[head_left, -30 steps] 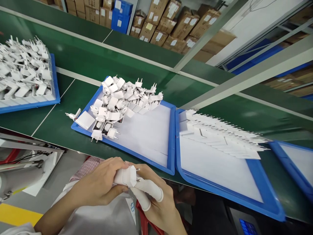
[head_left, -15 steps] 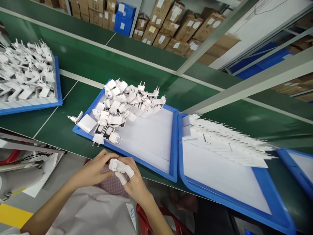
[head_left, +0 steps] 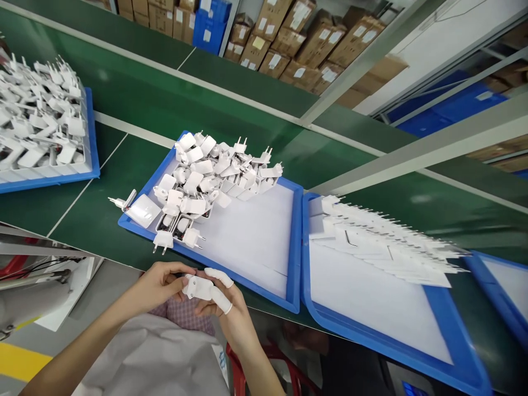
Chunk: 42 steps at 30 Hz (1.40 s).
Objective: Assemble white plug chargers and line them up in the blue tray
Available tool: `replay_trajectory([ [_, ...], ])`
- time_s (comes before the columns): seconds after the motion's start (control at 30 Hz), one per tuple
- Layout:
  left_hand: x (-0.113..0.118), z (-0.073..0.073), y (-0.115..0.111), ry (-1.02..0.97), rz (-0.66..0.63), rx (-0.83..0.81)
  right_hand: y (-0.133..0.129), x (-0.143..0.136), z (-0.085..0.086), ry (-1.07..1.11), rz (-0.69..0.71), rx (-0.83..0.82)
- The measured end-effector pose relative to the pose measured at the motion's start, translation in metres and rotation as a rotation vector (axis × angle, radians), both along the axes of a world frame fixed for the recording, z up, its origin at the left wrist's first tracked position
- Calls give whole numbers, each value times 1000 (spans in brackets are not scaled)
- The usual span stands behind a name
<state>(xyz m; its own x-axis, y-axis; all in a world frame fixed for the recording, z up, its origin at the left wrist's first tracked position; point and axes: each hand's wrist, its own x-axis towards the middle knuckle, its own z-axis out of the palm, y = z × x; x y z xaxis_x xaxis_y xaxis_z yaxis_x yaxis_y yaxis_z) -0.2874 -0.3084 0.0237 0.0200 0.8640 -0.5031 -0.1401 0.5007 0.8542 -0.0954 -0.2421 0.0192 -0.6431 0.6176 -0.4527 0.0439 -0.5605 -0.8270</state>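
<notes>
Between my hands, in front of the bench's near edge, is a white power adapter [head_left: 199, 288] with two small metal dots on its face. My left hand [head_left: 159, 285] pinches its left end with thumb and fingertips. At its other end my right hand [head_left: 235, 314], with white finger cots on two fingers, closes round it. Just beyond is a blue tray [head_left: 293, 247] lined with white, its left half heaped with white adapters [head_left: 193, 181], several with open housings and hanging plug caps. One open adapter [head_left: 143, 210] overlaps the tray's left rim.
To the right, another blue tray [head_left: 306, 275] holds closed adapters [head_left: 383, 236] in neat rows, pins pointing away. A full tray of loose adapters [head_left: 39, 118] stands at far left. Upright metal posts [head_left: 371, 157] rise from the green bench [head_left: 99, 192]. Cardboard boxes [head_left: 289, 41] are stacked behind.
The adapter has turned so its broad face shows, and both hands have dropped slightly. My right fingers have spread, one cot now along the far side. The view has shifted a little.
</notes>
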Motion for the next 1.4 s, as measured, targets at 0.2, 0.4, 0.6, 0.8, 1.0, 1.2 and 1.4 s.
replay_trajectory([
  [0.2, -3, -17, 1, -126, -18, -19, 6, -2, 1, -41, -1, -90],
  [0.4, -6, -11, 0, -212, -23, -68, 3, -3, 1, -63, -4, -13],
  [0.6, -2, -3, -3, -144, -6, -41, 4, 2, -7, -59, -25, -69],
  [0.8, 0, -5, -5, -135, 11, -42, 5, 1, -4, -64, -10, -98],
  [1.0, 1, 0, -4, -152, 21, -22, -11, -7, -3, -162, -54, 179],
  [1.2, 2, -1, -4, -106, 3, -43, -8, -8, -1, -157, -39, 259],
  [1.4, 4, 4, -5, -59, 12, -19, -4, -11, 2, -129, -23, 275],
])
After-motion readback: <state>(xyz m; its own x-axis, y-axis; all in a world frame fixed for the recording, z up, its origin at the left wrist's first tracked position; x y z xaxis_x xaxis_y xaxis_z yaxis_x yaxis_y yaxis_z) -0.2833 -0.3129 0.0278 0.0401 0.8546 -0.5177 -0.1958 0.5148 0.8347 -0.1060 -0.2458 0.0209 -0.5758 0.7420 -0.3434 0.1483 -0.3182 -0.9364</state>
